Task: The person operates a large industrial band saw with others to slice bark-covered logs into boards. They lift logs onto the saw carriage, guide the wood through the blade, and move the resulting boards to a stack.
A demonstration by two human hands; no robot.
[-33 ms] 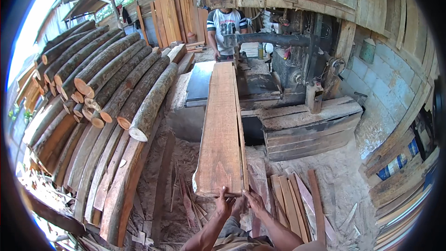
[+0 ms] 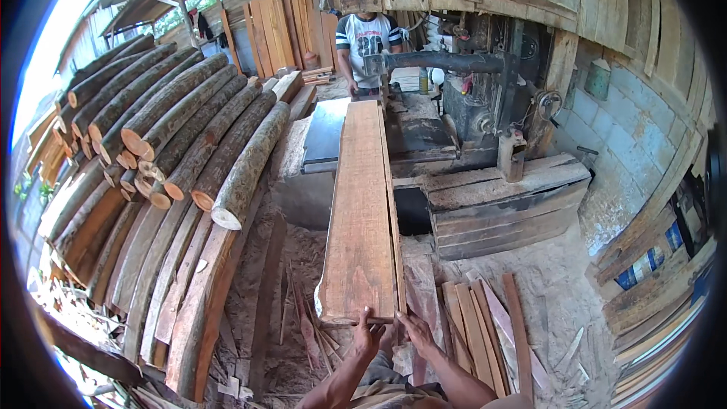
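The board (image 2: 357, 212) juts off the table (image 2: 322, 148), the left hand (image 2: 368, 338) clamped on its near end and the right hand (image 2: 416, 332) on the strip (image 2: 394, 257) beside it, so if either grip slipped, that overhang could drop or the strip swing aside.

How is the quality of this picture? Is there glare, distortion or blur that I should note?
Head view: sky at upper left washed out to white; head view: pale sheen on the metal saw table; head view: stacked boards bent along the lower-right rim, corners black; head view: sawn board and fingers without obvious motion blur.
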